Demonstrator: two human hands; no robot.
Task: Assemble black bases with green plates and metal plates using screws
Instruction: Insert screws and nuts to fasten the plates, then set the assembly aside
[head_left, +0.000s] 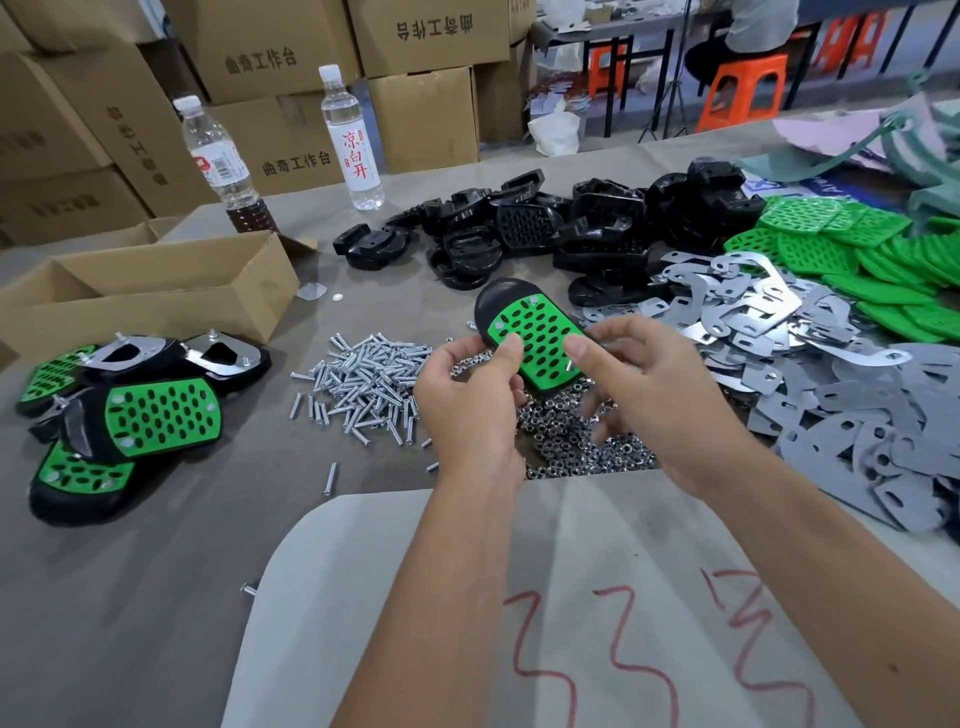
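The left hand (467, 384) has its thumb pressed down on the near corner of a green plate (535, 343) seated in a black base (501, 301), the other fingers curled underneath out of sight, so it grips the piece from both faces. The right hand (639, 384) is beside it, thumb on the plate's right edge, fingers loosely curled below and blurred; I cannot tell if they hold a screw or nut. The piece is held tilted just above the pile of nuts (576, 447), clear of the bench (156, 571).

It looks to be stiff moulded plastic, light enough for one hand, and glossy, so likely a bit slippery. I would hold it by the long edges, keeping the corner screw holes free. The screws are small and would roll.

Two screw heads show at the plate's far corners. To the left lie about five finished assemblies (156, 415). Loose screws (363, 379), the nuts, spare black bases (545, 228), metal plates (753, 312) and green plates (857, 249) lie in heaps too many to count. Two bottles (353, 140) stand behind, by an open carton (156, 291).
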